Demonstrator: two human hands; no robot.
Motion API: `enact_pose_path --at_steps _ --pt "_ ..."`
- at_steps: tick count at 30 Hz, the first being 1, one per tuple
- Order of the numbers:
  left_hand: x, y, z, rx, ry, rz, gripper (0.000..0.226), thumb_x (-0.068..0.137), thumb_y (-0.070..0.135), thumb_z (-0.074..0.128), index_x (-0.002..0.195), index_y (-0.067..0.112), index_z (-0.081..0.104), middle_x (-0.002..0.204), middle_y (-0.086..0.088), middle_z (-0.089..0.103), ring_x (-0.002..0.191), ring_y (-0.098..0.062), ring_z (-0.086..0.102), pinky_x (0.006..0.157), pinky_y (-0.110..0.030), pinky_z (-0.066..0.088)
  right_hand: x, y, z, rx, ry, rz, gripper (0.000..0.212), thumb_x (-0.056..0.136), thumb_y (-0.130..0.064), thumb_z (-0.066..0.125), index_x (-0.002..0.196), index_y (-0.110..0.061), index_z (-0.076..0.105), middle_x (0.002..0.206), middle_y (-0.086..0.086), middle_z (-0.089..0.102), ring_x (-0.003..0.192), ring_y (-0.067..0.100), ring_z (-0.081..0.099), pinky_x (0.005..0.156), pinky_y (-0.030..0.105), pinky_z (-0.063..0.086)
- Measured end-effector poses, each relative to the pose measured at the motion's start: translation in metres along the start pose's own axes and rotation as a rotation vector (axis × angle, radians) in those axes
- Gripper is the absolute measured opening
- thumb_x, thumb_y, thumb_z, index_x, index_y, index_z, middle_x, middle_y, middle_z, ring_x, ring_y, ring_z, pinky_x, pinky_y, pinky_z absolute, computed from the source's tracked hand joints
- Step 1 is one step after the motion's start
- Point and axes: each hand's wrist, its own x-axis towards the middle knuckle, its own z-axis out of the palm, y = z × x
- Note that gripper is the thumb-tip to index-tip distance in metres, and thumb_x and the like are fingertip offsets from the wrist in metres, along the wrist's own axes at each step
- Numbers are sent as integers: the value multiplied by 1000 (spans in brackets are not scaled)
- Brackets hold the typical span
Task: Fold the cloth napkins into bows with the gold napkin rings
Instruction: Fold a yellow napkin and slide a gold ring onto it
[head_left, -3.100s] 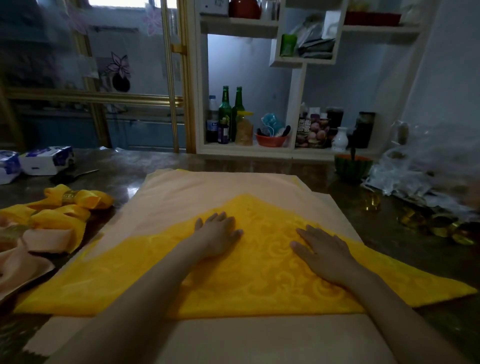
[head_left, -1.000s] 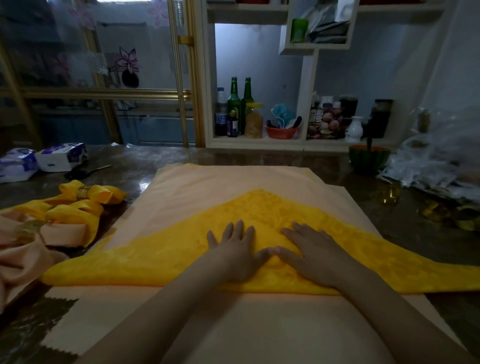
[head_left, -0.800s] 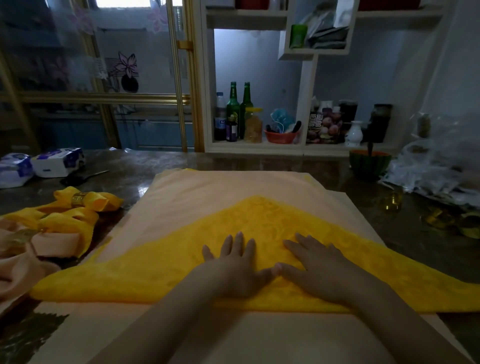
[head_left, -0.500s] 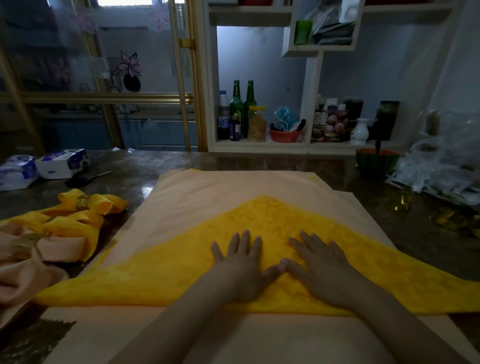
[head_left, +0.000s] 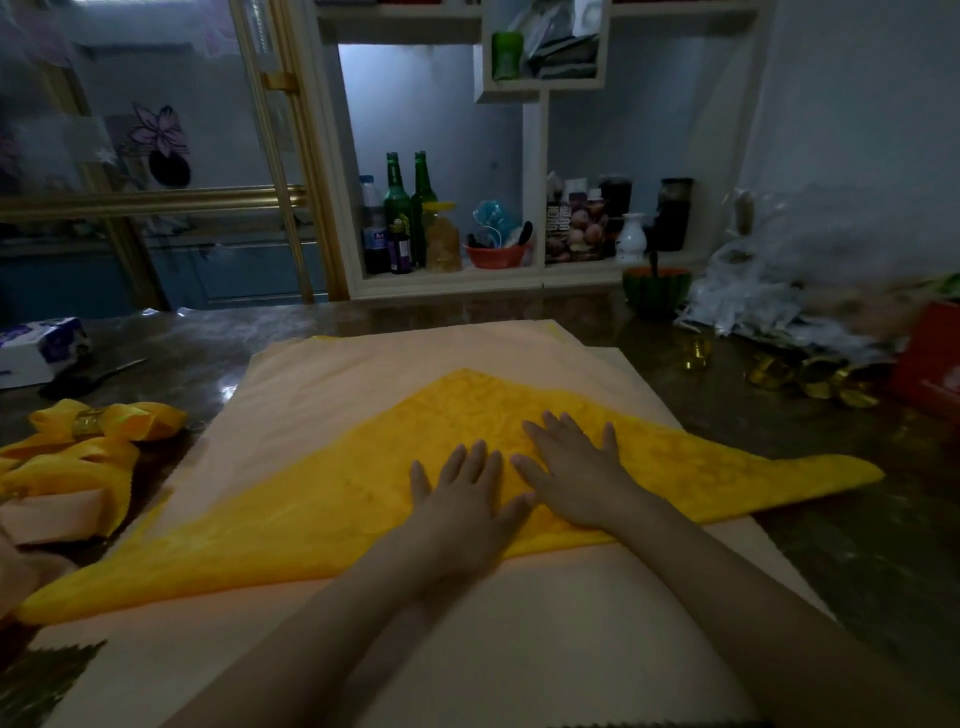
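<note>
1. The yellow napkin (head_left: 291, 509) lies folded into a flat triangle on a peach cloth (head_left: 363, 374) spread over the table (head_left: 779, 426). Its apex points away from the person and its long folded edge is nearest them.
2. Key relation: the long axis runs left to right, tilted a little so the left tip sits closer to the person. The right tip overhangs the peach cloth onto bare table.
3. The left hand (head_left: 467, 501) and right hand (head_left: 571, 470) lie side by side near the middle of the long edge. Each tip lies outward from the hand on its own side.
4. Grip: both hands lie palm down with fingers straight and slightly spread. They press on the fabric and grasp nothing. The thumbs look to be touching or almost so; I cannot tell which.
5. Judgement: the fold is being flattened. The next fold probably starts from the near edge or the tips, each hand taking its own half.
6. Loose gold napkin rings (head_left: 810, 374) lie at far right, nearer the right hand but well apart from it.
7. A finished bow (head_left: 104, 421) lies at far left.
</note>
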Motion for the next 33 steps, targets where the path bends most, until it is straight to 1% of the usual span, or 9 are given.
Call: enact_pose_path --at_steps 5,7,9,11,14,17,20,25,33 --pt "-6 2 -5 3 -8 -6 75 92 63 19 151 21 -1 158 2 -12 145 -16 -13 113 -54 -9 -21 42 -8 9 -51 5 64 97 -55 22 152 -25 7 159 5 -6 146 22 -6 116 46 -4" --pt "-6 2 -7 4 -12 4 75 92 63 19 151 20 -2 158 2 -12 145 -17 -13 113 -55 -9 -35 72 -12 31 -69 72 64 97 -55 21 152 -24 6 159 4 -5 146 22 -5 116 45 -3" --pt "-7 2 -7 -1 -17 16 76 92 63 19 151 19 -1 158 1 -12 145 -17 -13 113 -55 -9 -51 100 -18 30 -11 203 64 98 -54 20 151 -19 12 159 6 3 146 25 2 116 47 0" --pt "-7 2 -8 3 -6 17 76 92 63 19 151 19 0 158 0 -10 145 -20 -11 114 -55 -7 -61 105 -23 41 116 287 62 99 -49 22 148 -12 23 157 11 17 145 28 12 116 46 7" --pt "-8 5 -10 25 40 53 70 95 58 20 151 19 6 159 -1 -5 145 -22 -10 114 -54 -6 -69 70 -21 75 205 105 52 101 -40 29 146 -13 28 156 10 22 144 24 17 116 37 12" --pt "-8 6 -8 42 60 105 65 96 56 21 150 23 9 159 2 -3 145 -18 -10 114 -51 -7 -66 26 -9 97 91 -71 52 101 -40 29 149 -19 22 158 5 13 146 20 8 117 34 6" --pt "-4 3 -4 27 10 70 67 94 59 20 150 27 3 158 4 -7 145 -17 -9 114 -50 -7 -58 13 -1 23 19 -95 55 101 -46 23 150 -22 16 159 5 6 146 21 1 117 40 0" --pt "-4 3 -5 40 1 73 68 94 59 19 150 27 -1 158 4 -10 145 -18 -11 114 -49 -8 -60 50 -4 4 -63 -11 62 97 -56 18 151 -28 4 159 -1 -6 146 18 -8 116 42 -7" --pt "-2 -1 -2 51 1 92 68 94 59 17 150 27 -3 157 4 -12 145 -18 -11 115 -49 -7 -84 138 -24 -22 -41 291 61 99 -51 15 151 -22 8 159 8 0 146 25 -2 116 44 -3"
